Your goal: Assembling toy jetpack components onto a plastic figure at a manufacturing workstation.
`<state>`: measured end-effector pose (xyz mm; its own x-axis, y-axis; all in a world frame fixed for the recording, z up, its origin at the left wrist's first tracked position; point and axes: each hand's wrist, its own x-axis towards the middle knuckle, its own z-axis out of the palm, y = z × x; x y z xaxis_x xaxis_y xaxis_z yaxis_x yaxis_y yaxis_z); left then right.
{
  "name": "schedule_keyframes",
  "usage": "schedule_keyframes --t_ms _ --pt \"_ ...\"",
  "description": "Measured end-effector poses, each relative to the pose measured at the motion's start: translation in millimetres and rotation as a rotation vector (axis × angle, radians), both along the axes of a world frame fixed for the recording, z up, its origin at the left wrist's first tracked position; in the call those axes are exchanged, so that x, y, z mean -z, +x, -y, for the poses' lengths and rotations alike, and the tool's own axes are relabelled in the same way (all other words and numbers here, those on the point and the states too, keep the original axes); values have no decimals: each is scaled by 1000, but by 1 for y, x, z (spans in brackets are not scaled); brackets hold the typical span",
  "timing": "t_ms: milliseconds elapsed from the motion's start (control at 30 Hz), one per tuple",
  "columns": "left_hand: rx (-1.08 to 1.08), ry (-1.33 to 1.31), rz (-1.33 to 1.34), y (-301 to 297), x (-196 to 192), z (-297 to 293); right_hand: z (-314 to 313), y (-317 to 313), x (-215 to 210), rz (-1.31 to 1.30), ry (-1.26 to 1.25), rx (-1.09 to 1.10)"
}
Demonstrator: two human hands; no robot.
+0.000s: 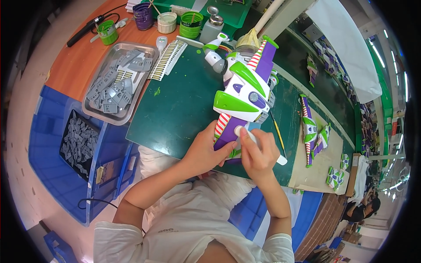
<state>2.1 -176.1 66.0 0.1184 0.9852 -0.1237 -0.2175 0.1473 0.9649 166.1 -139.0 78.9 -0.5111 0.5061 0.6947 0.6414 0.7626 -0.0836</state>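
Note:
A white, green and purple toy space figure with striped wings lies on the dark green work mat. My left hand grips its near purple wing from below. My right hand holds a white pen-like tool with its tip pressed on that wing beside my left thumb.
A metal tray of grey plastic parts sits at the left, with a blue bin holding more grey parts below it. Paint pots and cups stand at the back. More toy wings lie on a board at right. A thin brush rests nearby.

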Motion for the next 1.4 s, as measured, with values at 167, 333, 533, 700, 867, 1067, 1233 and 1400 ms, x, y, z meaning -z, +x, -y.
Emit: schedule_keyframes --t_ms 167,333,533,700,867,1067,1233,1400 --pt "70 58 -25 -11 -5 -8 -11 45 29 -190 53 -38" --pt "217 84 -190 -23 -11 -19 -44 87 17 -361 -106 359" --pt "433 137 -357 -43 -34 -27 -102 80 -59 -800 -488 222" --pt "-54 105 -222 -90 -15 -44 -92 90 -37 -830 -397 268" --pt "-323 329 -278 -64 -30 -54 -56 63 -34 -710 -467 173" --pt "-192 491 -354 -65 -75 -56 -51 43 -125 108 -519 -247" --pt "-129 576 -115 -47 -77 -80 -60 30 -127 -202 -1165 -466" --pt "-52 337 480 17 -63 -94 -50 17 -99 -732 -1098 -323"
